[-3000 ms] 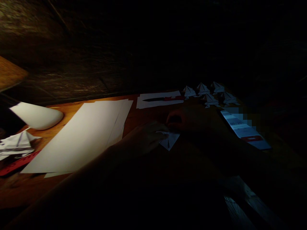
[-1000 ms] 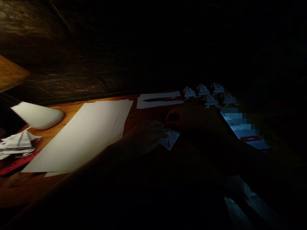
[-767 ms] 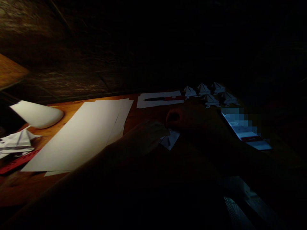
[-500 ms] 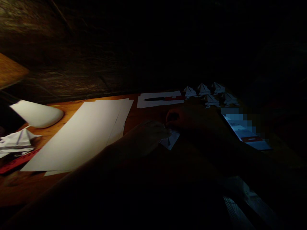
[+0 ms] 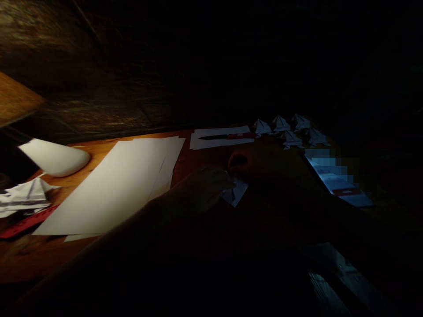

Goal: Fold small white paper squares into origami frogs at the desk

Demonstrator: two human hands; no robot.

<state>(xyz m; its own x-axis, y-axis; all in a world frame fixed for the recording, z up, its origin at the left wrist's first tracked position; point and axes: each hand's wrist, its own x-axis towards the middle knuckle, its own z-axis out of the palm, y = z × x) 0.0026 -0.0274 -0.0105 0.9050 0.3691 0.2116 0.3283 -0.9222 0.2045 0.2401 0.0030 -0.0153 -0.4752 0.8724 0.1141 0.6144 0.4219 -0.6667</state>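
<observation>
The scene is very dark. A small folded white paper piece (image 5: 236, 193) lies on the wooden table (image 5: 99, 152) in the middle. My left hand (image 5: 201, 187) rests on its left side with the fingers curled and pinched on the paper. My right hand (image 5: 261, 160) presses on its upper right edge with the fingers bent. Much of both hands is lost in shadow.
A stack of white sheets (image 5: 122, 185) lies to the left. A white lamp head (image 5: 54, 157), crumpled paper (image 5: 26, 196) and a red ruler (image 5: 24, 222) sit far left. A knife on paper (image 5: 221, 137), several folded paper figures (image 5: 287, 130) and a leaflet (image 5: 337, 180) lie behind and right.
Both hands stay on the folded paper with only small finger shifts. The view has drifted slightly.
</observation>
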